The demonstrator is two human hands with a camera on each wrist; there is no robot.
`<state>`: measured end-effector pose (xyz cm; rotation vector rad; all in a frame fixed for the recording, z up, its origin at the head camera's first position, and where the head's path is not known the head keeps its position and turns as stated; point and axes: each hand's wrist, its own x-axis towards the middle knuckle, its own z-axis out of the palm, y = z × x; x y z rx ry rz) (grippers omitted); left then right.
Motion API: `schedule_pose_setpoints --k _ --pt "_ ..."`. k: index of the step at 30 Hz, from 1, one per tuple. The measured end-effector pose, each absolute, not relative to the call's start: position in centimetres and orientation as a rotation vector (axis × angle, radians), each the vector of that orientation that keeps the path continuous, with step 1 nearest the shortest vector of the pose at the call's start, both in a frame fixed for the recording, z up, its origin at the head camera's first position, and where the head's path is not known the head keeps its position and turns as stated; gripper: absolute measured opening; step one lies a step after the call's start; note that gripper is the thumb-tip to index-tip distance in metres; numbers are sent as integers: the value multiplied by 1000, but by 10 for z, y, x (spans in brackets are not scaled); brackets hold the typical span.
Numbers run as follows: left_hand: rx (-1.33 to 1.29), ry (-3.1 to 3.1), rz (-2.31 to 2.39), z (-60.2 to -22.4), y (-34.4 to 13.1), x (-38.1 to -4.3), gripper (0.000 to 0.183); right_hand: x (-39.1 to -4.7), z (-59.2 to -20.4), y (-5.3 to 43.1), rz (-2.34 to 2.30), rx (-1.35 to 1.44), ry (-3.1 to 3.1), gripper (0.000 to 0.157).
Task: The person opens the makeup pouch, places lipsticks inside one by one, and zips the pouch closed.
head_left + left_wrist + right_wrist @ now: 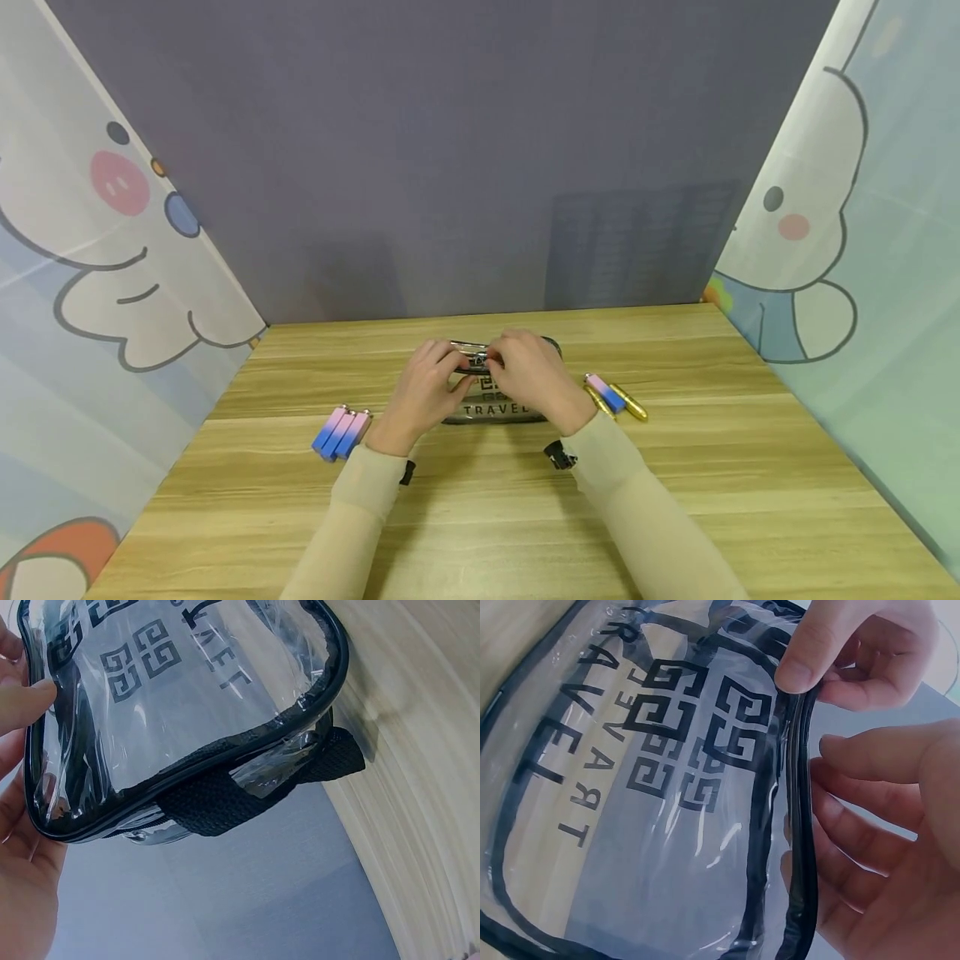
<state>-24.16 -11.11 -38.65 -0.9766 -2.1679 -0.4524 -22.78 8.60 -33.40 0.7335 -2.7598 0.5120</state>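
Observation:
A clear plastic pouch (491,414) with black trim and the printed word TRAVEL stands in front of me on the wooden table. My left hand (429,387) grips its upper rim from the left, and in the right wrist view the left thumb (799,675) presses on the black edge. My right hand (531,371) is at the same rim, farther right. The right fingers (855,847) curl around the black edge, and the right thumb (870,754) lies close beside it. A black webbing loop (217,806) sits on the pouch's end in the left wrist view. The pouch looks empty through its clear wall.
Left of the pouch lie three small pink-to-blue sticks (342,433) with metal tips. To its right are a similar pink-to-blue stick (606,393) and two gold tubes (632,403), one partly hidden. A grey panel (450,167) stands behind the table (480,517).

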Motion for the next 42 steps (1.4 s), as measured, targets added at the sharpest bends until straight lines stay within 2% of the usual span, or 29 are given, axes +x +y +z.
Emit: schedule_pose_setpoints --k 16,22,33,36,42 --pt "-990 -2150 -482 -385 -107 -242 24 -242 -326 76 529 713 -2862 18" --pt "-986 -2154 -475 -385 -106 -240 24 -245 -324 73 553 671 -2909 29" --pt "-980 -2156 -445 -387 -108 -241 24 -246 -324 72 580 694 -2915 34" --pt "-979 -2153 -439 -388 -108 -241 25 -246 -326 72 582 709 -2914 33" --pt "-962 -2158 -434 -389 -108 -239 25 -248 -329 72 546 737 -2895 20"
